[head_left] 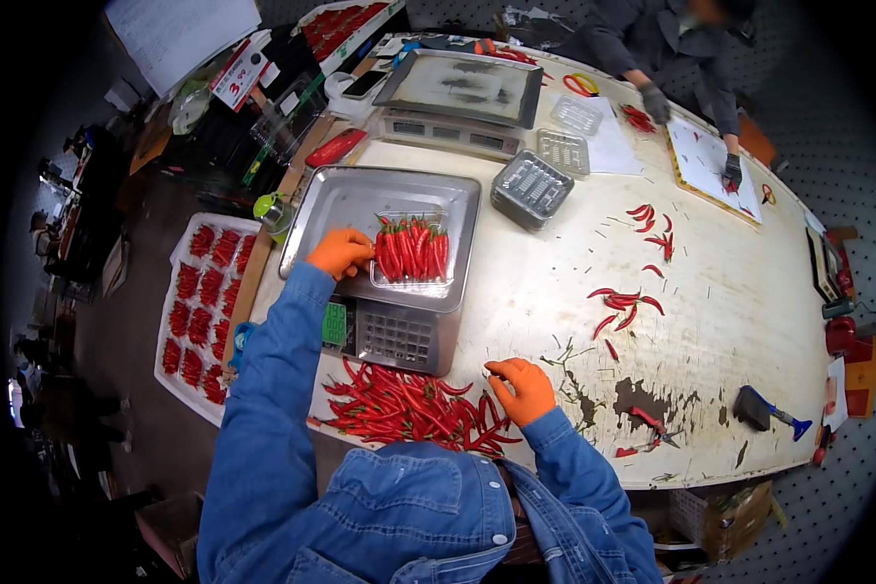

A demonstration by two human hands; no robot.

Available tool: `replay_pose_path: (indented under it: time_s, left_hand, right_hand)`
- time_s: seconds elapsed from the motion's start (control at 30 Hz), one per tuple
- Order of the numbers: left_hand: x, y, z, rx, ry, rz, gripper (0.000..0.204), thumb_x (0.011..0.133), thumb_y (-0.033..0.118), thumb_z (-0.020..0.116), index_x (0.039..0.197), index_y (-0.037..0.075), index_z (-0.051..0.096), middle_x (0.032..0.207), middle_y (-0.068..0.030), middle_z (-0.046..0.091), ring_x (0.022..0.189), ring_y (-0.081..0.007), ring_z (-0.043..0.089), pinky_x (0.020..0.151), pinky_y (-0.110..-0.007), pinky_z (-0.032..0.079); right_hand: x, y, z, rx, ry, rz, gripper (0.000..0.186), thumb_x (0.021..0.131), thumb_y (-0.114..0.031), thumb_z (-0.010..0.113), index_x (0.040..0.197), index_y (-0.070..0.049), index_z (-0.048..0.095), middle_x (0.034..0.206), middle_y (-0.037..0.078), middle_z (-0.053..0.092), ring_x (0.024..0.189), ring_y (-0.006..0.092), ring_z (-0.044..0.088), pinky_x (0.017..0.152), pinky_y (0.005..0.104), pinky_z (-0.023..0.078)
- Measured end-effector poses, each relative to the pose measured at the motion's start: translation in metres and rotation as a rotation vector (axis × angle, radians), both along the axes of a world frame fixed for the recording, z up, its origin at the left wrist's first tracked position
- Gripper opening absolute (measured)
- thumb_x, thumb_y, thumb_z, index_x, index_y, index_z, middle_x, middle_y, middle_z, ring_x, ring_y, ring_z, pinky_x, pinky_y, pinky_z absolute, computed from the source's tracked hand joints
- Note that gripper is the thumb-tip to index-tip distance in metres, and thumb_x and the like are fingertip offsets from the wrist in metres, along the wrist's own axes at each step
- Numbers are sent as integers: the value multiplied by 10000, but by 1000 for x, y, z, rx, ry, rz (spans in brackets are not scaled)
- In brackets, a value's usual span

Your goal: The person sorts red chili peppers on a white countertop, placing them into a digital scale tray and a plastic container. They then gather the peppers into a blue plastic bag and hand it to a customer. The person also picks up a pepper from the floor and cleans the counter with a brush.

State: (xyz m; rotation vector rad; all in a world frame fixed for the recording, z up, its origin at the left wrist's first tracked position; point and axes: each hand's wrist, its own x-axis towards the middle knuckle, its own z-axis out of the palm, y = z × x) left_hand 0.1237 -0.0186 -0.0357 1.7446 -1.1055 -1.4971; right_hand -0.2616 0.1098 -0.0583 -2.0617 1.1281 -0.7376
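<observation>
A clear plastic tray [411, 282] with a row of red chili peppers [414, 248] rests on the steel platform of a weighing scale [457, 209]. My left hand [341, 253], in an orange glove, is closed at the tray's left edge, fingertips against its rim. In front of the scale, a heap of loose red chilies [409, 404] lies along the table's near edge. Just right of that heap is my right hand [523, 391], also gloved in orange, with fingers curled and thumb near the index. Anything between those fingertips is too small to make out.
Empty clear trays [532, 187] are stacked beyond the scale, near a second scale [457, 92]. Scattered chilies [628, 307], red-handled pruners [649, 430] and a brush [764, 409] lie rightward. At left, a white crate [190, 375] holds filled trays. A co-worker [667, 58] works across the table [555, 263].
</observation>
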Motion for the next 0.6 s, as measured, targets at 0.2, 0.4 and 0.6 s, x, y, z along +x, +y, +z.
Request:
replay_pose_path:
  time_s: [0.2,0.4,0.6]
  left_hand:
    - [-13,-9,-1,-25,-64,86,193,805,171,631,902,7,594,706,-85,631,576,-108,565,424,-223,359]
    - [-9,-23,-2,-69,120,87,146,811,136,610,910,38,566,713,-57,571,593,-103,530,426,-186,319]
    - [-2,-51,-1,-168,346,139,95,811,88,571,885,29,560,738,-47,549,641,-120,525,477,-206,353]
  right_hand:
    - [-1,2,-1,17,-12,-9,185,801,-149,609,972,-83,638,852,106,614,816,303,573,707,401,449]
    - [-9,-1,-9,-39,-15,2,178,808,-171,600,960,-80,625,838,101,600,793,298,574,692,402,451]
    - [-15,-1,-10,26,15,-48,191,819,-199,595,970,-87,628,878,101,613,821,300,579,718,400,452]
